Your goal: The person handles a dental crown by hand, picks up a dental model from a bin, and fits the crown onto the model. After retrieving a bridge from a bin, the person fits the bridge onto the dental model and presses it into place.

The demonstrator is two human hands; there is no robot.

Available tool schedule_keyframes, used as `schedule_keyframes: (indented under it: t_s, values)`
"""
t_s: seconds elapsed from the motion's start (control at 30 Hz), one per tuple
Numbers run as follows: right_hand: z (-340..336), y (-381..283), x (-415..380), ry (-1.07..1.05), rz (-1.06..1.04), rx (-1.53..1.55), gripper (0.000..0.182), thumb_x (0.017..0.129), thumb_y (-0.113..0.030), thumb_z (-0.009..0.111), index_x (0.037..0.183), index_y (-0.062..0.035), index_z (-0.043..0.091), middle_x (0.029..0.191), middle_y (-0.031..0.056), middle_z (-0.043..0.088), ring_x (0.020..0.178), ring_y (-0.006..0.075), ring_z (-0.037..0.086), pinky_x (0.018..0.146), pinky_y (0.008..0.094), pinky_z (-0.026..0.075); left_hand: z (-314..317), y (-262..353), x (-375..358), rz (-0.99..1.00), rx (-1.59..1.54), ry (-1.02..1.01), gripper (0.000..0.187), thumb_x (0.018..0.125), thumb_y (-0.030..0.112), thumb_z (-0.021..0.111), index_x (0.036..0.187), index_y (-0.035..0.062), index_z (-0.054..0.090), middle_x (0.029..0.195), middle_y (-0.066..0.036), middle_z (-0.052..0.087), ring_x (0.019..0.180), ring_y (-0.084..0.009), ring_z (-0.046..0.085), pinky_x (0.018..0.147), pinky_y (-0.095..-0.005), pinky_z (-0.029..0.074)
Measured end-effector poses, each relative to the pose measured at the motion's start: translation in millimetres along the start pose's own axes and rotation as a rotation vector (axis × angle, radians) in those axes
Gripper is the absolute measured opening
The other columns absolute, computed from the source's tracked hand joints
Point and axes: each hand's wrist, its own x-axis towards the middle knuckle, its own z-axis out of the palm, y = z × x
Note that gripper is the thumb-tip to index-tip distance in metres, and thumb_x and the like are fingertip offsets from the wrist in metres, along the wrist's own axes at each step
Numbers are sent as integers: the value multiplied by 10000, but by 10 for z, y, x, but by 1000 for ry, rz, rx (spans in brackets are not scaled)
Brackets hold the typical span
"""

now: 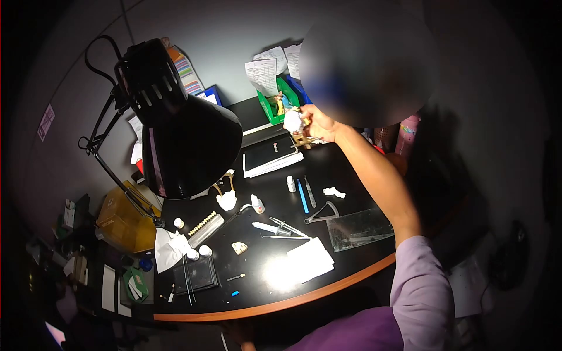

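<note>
My right hand [319, 121] is up high, near the top middle of the frame, and my arm reaches long and straight away from me over the black table [351, 275]. My fingers are curled and pinching a small white lump on a little gold metal frame [295, 126]. I think it is a tooth model. I hold it up in the air, well above the table, so I can look at it closely. My left hand is not in the picture, so I cannot tell what it does.

A big black lamp [187, 128] hangs over the left side of the table and makes a bright spot near the white paper [310, 257] at the bottom middle. The small tools lie under that light, I think so they are easy to see and grab: a blue pen [302, 196], a metal caliper [323, 213] and little white bottles [291, 183].
</note>
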Motion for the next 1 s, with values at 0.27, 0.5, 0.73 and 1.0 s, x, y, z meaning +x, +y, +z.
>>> schedule_keyframes:
  t_s: [0.27, 0.5, 0.73, 1.0]
  values:
    - [-339, 190, 115, -4, 112, -203, 435, 831, -138, 540, 1250, -45, 611, 994, 162, 687, 817, 232, 654, 687, 393, 564, -558, 222, -1, -56, -84, -115, 824, 916, 679, 527, 1595, 228, 407, 1680, -234, 243, 1555, -500, 159, 1188, -676, 259]
    - [-385, 820, 50, 276, 371, -1546, 459, 723, -269, 759, 1107, -18, 781, 1028, 216, 768, 950, 313, 751, 832, 392, 587, -583, 186, -85, -39, -93, -11, 724, 918, 577, 612, 1552, 259, 463, 1634, -264, 295, 1489, -524, 286, 1122, -661, 365]
    - [-567, 1093, 69, 318, 377, -1640, 480, 687, -330, 772, 996, 36, 779, 1051, 238, 759, 1002, 332, 745, 867, 389, 586, -533, 176, -51, -54, -48, -60, 738, 927, 650, 541, 1574, 310, 436, 1674, -241, 248, 1514, -516, 261, 1119, -651, 343]
    - [-521, 1003, -115, 377, 308, -1630, 728, 669, -298, 874, 1297, 10, 670, 1321, 231, 676, 1238, 326, 660, 1037, 387, 540, -709, 288, -90, -57, -146, -45, 695, 932, 605, 563, 1542, 281, 487, 1649, -247, 295, 1516, -524, 237, 1161, -690, 280]
